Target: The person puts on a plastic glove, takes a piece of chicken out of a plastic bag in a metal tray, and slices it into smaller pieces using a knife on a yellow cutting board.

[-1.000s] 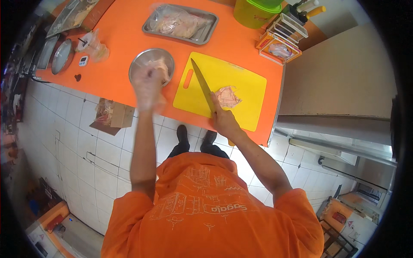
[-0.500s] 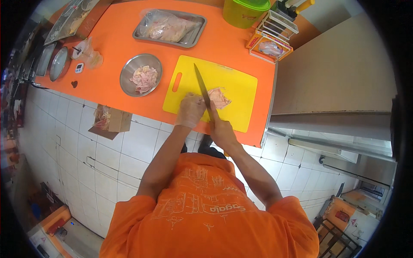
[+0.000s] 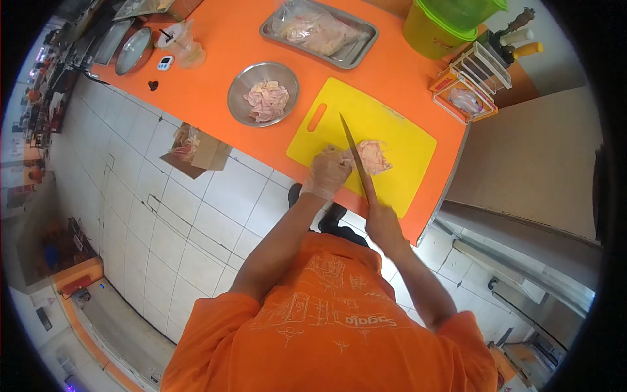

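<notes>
An open brown cardboard box (image 3: 196, 151) sits on the tiled floor just below the counter edge. On the counter, a clear plastic bag (image 3: 307, 26) lies in the metal tray (image 3: 366, 46), and a small white timer with a screen (image 3: 164, 63) stands near the left end.

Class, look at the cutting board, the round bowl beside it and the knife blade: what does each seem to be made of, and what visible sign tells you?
Cutting board: probably plastic, judging by its even bright yellow, matte face and moulded handle slot.
Round bowl: likely stainless steel, with a grey, softly shiny rim and wall.
Knife blade: looks like metal, being thin, grey and smooth. The right hand hides the handle, so its material cannot be told.
</notes>
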Demonstrator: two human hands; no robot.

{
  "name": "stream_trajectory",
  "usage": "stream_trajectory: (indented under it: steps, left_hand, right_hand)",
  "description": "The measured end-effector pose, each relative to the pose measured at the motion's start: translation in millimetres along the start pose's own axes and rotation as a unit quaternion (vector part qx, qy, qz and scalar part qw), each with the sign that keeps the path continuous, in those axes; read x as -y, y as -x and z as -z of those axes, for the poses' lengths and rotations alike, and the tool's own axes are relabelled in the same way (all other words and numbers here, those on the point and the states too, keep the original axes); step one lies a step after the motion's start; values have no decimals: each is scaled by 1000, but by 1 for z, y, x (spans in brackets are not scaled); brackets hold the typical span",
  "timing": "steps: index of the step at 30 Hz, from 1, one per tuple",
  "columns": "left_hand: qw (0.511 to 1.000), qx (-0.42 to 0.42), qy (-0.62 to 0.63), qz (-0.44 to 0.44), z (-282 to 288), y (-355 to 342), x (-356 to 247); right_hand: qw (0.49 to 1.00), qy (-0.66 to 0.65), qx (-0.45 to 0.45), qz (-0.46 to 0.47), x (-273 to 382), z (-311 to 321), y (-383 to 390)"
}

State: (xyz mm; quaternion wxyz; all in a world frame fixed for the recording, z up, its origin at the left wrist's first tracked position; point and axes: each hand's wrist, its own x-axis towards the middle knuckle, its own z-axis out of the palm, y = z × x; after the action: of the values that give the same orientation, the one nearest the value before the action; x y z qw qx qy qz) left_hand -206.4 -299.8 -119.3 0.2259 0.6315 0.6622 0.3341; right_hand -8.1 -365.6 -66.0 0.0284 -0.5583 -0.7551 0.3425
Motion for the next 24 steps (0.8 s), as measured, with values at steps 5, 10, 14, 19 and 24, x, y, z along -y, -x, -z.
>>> stream_trajectory:
  steps: [5,10,14,19,24]
  left_hand:
    - [968,-32,225,103,19,-2,13]
    - [937,-172,300,53,138,-55,29]
    - [999,22,-31,-11,197,-90,63]
    - [986,13,148,76,147,-108,36]
    - [974,48,-109,-194,15,-72,15]
  right_hand:
    - [1000,-22,19,-10,30,23,-67]
    - [999,-27,-18,3,7,10,-37]
    - [998,-66,11,-9,-6,13,-21]
    - [987,-147,-64,-28,-24,32,7]
    - [967,-170,-188,-24,-46,44,25]
